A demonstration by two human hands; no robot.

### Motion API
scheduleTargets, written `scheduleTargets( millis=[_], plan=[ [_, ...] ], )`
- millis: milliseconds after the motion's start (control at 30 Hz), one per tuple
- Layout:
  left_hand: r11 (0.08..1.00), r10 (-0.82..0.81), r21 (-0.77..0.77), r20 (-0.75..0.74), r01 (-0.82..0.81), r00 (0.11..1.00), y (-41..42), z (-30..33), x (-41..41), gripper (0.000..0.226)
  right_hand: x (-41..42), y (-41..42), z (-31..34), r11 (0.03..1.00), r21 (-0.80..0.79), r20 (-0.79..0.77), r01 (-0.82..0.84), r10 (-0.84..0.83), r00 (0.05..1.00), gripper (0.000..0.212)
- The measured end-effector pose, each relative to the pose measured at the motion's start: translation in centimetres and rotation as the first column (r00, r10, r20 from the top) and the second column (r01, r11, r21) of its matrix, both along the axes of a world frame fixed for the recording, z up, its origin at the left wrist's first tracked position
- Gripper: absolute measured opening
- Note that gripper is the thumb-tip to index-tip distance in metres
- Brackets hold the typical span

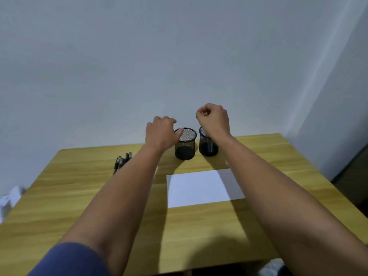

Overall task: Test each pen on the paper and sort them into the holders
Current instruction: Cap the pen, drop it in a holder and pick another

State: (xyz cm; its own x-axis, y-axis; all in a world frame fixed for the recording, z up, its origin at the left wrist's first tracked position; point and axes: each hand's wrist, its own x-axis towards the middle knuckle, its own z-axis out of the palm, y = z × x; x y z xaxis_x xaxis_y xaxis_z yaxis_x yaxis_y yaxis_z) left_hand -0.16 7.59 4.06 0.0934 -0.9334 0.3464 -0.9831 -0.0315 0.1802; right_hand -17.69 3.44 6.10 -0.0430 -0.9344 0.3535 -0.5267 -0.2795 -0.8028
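One pen stands in the right holder (208,144), a few pens (121,161) wait at left, the left grip (160,132) touches the left holder (185,144), and the right grip (214,118) curls shut, holding nothing.

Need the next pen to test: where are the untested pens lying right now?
In the head view the pens lie in a small bunch on the table's far left part, left of the left forearm and the two mesh holders.
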Motion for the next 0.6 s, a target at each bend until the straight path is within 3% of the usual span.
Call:
scheduleTargets(
  millis=[167, 367, 467, 600],
  plan=[
    [0.991, 0.131, 0.045, -0.1, -0.127, 0.986, 3.9, -0.5, 7.7, 0.039, 5.7, 2.6, -1.1, 0.985, 0.063, -0.042, -0.164, 0.166, 0.985, 0.011],
    [0.979, 0.172, 0.133, -0.131, -0.155, 0.976, 7.4, -5.1, 14.1, 0.036, 13.1, 5.2, -6.3, 0.871, 0.322, -0.161, -0.372, 0.438, 0.885, 0.007],
    [0.98, 0.141, 0.16, -0.138, -0.118, 0.98, 8.3, -7.4, 15.8, 0.032, 16.0, 6.5, -8.6, 0.823, 0.403, -0.188, -0.4, 0.502, 0.844, 0.007],
    [0.968, 0.166, 0.209, -0.105, -0.141, 0.981, 8.6, -9.9, 17.2, 0.037, 18.8, 7.9, -10.3, 0.8, 0.474, -0.285, -0.368, 0.535, 0.795, 0.027]
  ],
)
